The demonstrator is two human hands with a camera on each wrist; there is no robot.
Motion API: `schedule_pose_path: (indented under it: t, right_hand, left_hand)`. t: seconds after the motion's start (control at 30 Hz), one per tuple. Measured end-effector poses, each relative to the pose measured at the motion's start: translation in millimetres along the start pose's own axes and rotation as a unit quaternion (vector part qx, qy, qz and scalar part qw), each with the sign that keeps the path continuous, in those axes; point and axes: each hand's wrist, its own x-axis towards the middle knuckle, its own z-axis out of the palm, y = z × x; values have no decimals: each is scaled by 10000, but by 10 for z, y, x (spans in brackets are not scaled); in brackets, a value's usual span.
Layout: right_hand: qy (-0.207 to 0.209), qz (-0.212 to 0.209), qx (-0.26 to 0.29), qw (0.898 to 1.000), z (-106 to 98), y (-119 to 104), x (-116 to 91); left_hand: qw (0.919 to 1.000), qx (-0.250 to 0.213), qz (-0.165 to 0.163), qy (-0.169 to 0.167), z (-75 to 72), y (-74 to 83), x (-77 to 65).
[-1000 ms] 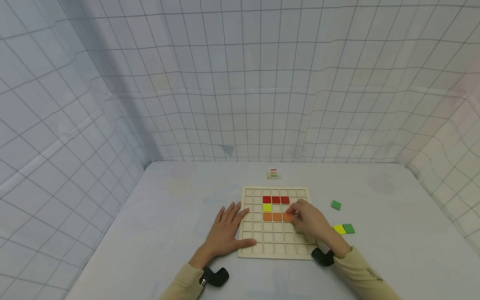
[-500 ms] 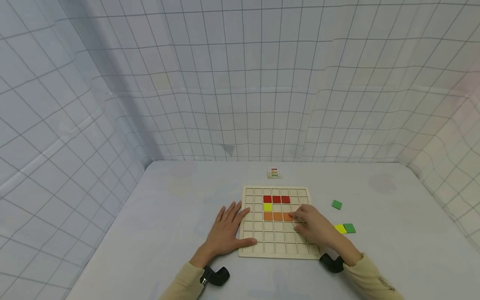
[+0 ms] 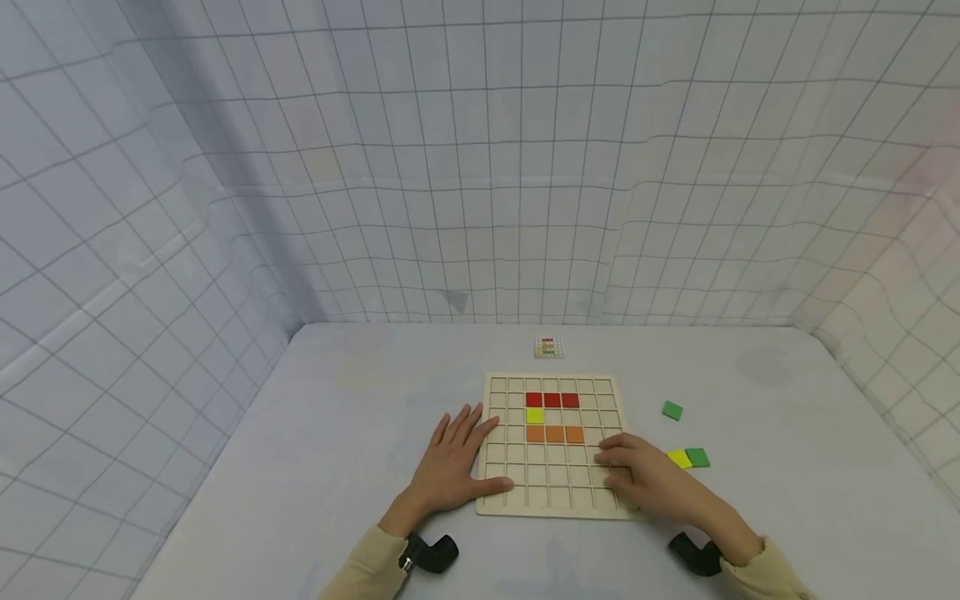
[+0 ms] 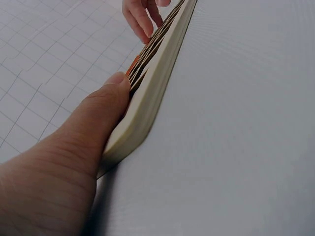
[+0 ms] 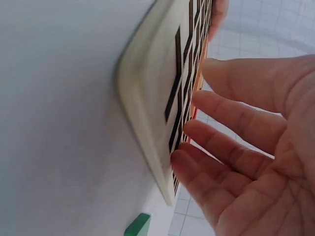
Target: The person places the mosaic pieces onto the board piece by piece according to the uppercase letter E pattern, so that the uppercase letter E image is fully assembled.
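Observation:
A pale wooden grid board (image 3: pixel 536 498) lies on the white table in the head view. Three red tiles (image 3: pixel 552 400) fill cells near its top, a yellow tile (image 3: pixel 535 415) sits below the leftmost one, and three orange tiles (image 3: pixel 555 434) form a row under that. My left hand (image 3: pixel 450 467) rests at the board's left edge, fingers spread, its thumb lying over the rim. Over the board's lower right part is my right hand (image 3: pixel 648 482), fingers loosely bent, with nothing held. The right wrist view shows its fingertips (image 5: pixel 183 160) close to the grid.
A small printed card (image 3: pixel 548 347) with a coloured grid lies behind the board. To the right are a loose green tile (image 3: pixel 672 410) and, nearer, a yellow tile (image 3: pixel 679 458) beside another green tile (image 3: pixel 697 457). Gridded white cloth (image 3: pixel 480 208) surrounds the table.
My right hand has let go of the rightmost orange tile, now in its cell, and has drawn back toward the right and nearer to me. The left hand stays in place.

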Motion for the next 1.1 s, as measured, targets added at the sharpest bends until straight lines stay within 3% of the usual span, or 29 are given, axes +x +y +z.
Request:
schedule_pose_path:
  t: [0.23, 0.33, 0.5, 0.73, 1.1]
  right_hand:
    - [822, -566, -61, 9950, -30, 97, -164]
    - [1045, -481, -130, 9933, -63, 118, -228]
    - [1268, 105, -494, 9906, -145, 144, -331]
    - [1252, 801, -770, 9859, -268, 251, -440]
    - [960, 949, -972, 9861, -345, 391, -490]
  left_hand:
    - [10000, 42, -42, -8, 17, -1, 9]
    - [10000, 41, -25, -2, 12, 1, 8]
    - [10000, 14, -8, 10, 9, -5, 9]
    - [10000, 37, -42, -82, 27, -21, 16]
    - [10000, 26, 23, 43, 13, -11, 8]
